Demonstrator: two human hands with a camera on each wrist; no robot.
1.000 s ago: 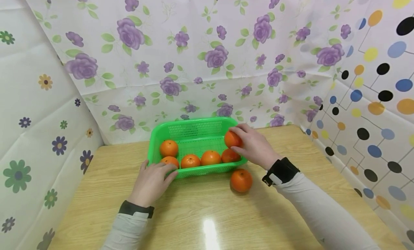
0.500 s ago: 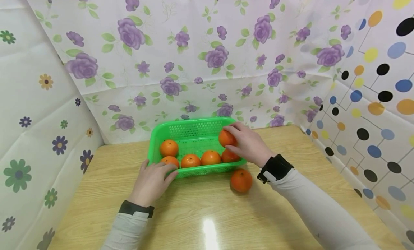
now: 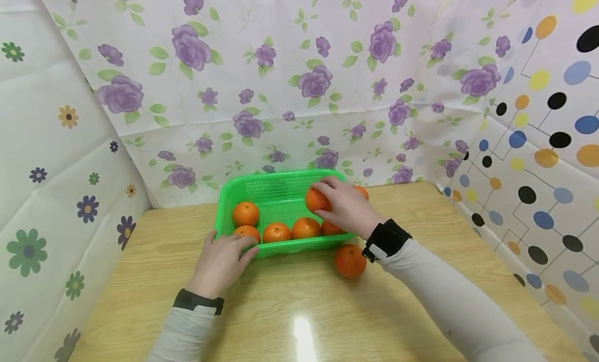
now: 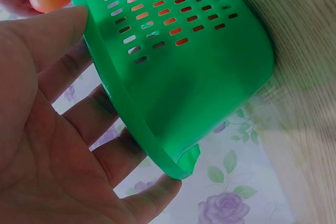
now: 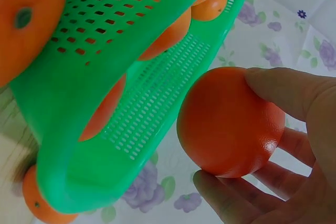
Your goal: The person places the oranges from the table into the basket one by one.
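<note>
My right hand grips an orange above the right part of a green plastic basket. In the right wrist view, thumb and fingers hold this orange from either side. My left hand is at the basket's near left corner. The left wrist view shows its thumb at the rim and its fingers reaching behind it, tips partly hidden. Several oranges lie in the basket, among them one at the left and a row along the near side.
A loose orange sits on the wooden table in front of the basket's right corner. Another orange shows beyond my right hand, outside the basket's right end. Flowered and dotted cloths enclose the back and sides.
My right hand has moved left over the basket, carrying the orange. An orange past the basket's right end has come into view behind it. My left hand stays in place.
</note>
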